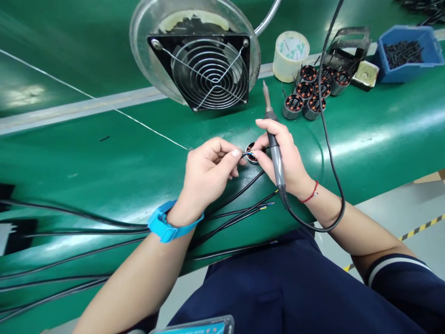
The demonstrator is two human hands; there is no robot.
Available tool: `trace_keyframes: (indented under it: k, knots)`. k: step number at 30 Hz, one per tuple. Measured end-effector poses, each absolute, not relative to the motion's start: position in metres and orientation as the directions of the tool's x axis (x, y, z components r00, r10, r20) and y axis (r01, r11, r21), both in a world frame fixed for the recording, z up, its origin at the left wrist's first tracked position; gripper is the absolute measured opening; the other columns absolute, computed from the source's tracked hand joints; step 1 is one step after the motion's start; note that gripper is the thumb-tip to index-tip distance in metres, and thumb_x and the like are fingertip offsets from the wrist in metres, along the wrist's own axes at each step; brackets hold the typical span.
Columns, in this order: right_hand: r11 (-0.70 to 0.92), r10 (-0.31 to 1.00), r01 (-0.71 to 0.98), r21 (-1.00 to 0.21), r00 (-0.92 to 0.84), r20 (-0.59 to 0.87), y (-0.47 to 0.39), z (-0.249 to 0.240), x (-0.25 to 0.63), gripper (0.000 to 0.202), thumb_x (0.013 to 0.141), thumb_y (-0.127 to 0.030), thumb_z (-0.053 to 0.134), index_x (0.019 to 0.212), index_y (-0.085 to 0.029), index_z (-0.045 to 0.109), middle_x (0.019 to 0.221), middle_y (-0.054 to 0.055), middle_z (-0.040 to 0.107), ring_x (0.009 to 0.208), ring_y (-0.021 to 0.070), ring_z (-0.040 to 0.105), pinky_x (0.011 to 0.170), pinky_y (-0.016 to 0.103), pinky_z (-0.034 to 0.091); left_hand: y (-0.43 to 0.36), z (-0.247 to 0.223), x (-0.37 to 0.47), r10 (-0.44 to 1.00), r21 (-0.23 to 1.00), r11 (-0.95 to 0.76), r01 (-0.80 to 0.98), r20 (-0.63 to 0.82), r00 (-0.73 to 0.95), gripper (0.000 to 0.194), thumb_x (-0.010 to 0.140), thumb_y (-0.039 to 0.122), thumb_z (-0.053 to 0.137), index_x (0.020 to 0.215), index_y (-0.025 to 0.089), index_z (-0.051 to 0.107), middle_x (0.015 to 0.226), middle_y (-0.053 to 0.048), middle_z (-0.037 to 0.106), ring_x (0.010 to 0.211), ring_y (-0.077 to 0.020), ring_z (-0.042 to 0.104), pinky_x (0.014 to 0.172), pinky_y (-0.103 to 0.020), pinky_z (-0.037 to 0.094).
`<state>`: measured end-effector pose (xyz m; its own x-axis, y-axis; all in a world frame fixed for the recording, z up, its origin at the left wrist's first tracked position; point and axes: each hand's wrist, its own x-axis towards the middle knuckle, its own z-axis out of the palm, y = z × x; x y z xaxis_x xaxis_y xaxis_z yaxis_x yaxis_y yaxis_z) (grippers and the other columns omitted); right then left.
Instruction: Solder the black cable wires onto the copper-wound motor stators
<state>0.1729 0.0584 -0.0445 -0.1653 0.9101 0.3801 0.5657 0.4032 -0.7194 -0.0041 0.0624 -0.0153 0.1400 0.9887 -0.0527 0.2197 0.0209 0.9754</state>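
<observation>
Pinched between thumb and forefinger of our left hand (208,171): the thin coloured wires (248,153) at a black cable's end. Our right hand (287,160) has thumb and a fingertip nearly together at the other end of those wires; exact contact there is too small to tell. That same hand also holds the soldering iron (277,162), grey handle across the fingers, tip pointing up and away from us, clear of the wires.

Wires sit between our two hands, right over a small round stator (251,159) on the green table (149,171). Fingers hide part of it, so we can't say if wire and stator touch.

Iron's cord (328,139) loops down over our right forearm, then runs up past the parts. More black cables (86,215) run in from the left; several stripped ends lie below our hands, nearer our body.

Far side: fan (215,81) with wire guard just beyond our hands. Right of it, tape roll (291,58), then a cluster of stators (314,105) with orange windings, black metal holder (347,48), small yellow-topped block (366,75), and blue bin (391,74) of small black pieces.
</observation>
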Motion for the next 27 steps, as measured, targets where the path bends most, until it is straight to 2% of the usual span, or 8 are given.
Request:
trace_keyframes:
  k: [4, 8, 12, 15, 19, 24, 27]
  knots:
    - [0.416, 0.909, 0.439, -0.796, -0.176, 0.378, 0.061, -0.047, 0.174, 0.050, 0.091, -0.021, 0.061, 0.138, -0.024, 0.043, 0.090, -0.001, 0.070, 0.096, 0.0200, 0.069, 0.096, 0.041, 0.053, 0.066, -0.014, -0.002, 0.984, 0.964, -0.021, 0.266, -0.027, 0.176, 0.012, 0.084, 0.027, 0.066, 0.075, 0.019, 0.064, 0.066, -0.002, 0.071, 0.048, -0.0099, 0.054, 0.045, -0.022, 0.041]
    - [0.432, 0.901, 0.342, -0.834, -0.189, 0.390, 0.061, -0.048, 0.173, 0.048, 0.090, -0.022, 0.060, 0.136, -0.023, 0.044, 0.088, -0.002, 0.068, 0.092, 0.0191, 0.070, 0.093, 0.039, 0.055, 0.071, -0.008, -0.003, 0.962, 0.950, 0.032, 0.312, -0.114, 0.248, 0.013, 0.083, 0.026, 0.064, 0.073, 0.018, 0.065, 0.063, -0.001, 0.068, 0.048, -0.0091, 0.050, 0.045, -0.022, 0.038]
    - [0.407, 0.913, 0.335, -0.850, -0.191, 0.361, 0.059, -0.045, 0.169, 0.047, 0.089, -0.023, 0.060, 0.134, -0.024, 0.047, 0.088, -0.002, 0.067, 0.089, 0.0189, 0.069, 0.092, 0.039, 0.055, 0.074, -0.005, -0.005, 0.919, 0.944, 0.143, 0.296, -0.238, 0.314, 0.018, 0.082, 0.029, 0.064, 0.069, 0.017, 0.063, 0.058, 0.001, 0.059, 0.049, -0.0080, 0.044, 0.046, -0.021, 0.032]
    - [0.415, 0.910, 0.354, -0.838, -0.168, 0.380, 0.060, -0.045, 0.171, 0.048, 0.087, -0.021, 0.059, 0.134, -0.024, 0.048, 0.090, -0.002, 0.067, 0.090, 0.0194, 0.068, 0.096, 0.041, 0.054, 0.074, -0.006, -0.006, 0.921, 0.946, 0.211, 0.247, -0.277, 0.274, 0.017, 0.078, 0.028, 0.066, 0.067, 0.017, 0.060, 0.057, 0.003, 0.052, 0.050, -0.0076, 0.039, 0.047, -0.022, 0.028]
    - [0.427, 0.901, 0.397, -0.813, -0.106, 0.421, 0.064, -0.048, 0.185, 0.053, 0.086, -0.019, 0.057, 0.137, -0.026, 0.045, 0.096, -0.001, 0.067, 0.096, 0.0192, 0.067, 0.102, 0.042, 0.052, 0.073, -0.009, -0.009, 0.933, 0.940, 0.238, 0.246, -0.292, 0.211, 0.015, 0.077, 0.028, 0.067, 0.070, 0.017, 0.061, 0.059, 0.003, 0.049, 0.051, -0.0081, 0.037, 0.048, -0.022, 0.025]
    - [0.419, 0.906, 0.330, -0.846, -0.217, 0.363, 0.067, -0.052, 0.197, 0.053, 0.086, -0.017, 0.053, 0.138, -0.025, 0.042, 0.095, -0.002, 0.067, 0.089, 0.0152, 0.067, 0.089, 0.034, 0.056, 0.072, -0.007, -0.014, 0.936, 0.942, 0.236, 0.240, -0.287, 0.203, 0.014, 0.078, 0.030, 0.066, 0.073, 0.017, 0.063, 0.059, 0.003, 0.050, 0.051, -0.0089, 0.037, 0.048, -0.024, 0.025]
    - [0.415, 0.906, 0.313, -0.855, -0.231, 0.355, 0.066, -0.053, 0.193, 0.050, 0.088, -0.016, 0.052, 0.137, -0.024, 0.043, 0.091, -0.003, 0.068, 0.085, 0.0140, 0.067, 0.087, 0.032, 0.055, 0.071, -0.007, -0.014, 0.948, 0.952, 0.195, 0.237, -0.245, 0.205, 0.013, 0.078, 0.029, 0.065, 0.072, 0.018, 0.063, 0.059, 0.003, 0.051, 0.051, -0.0097, 0.038, 0.048, -0.025, 0.026]
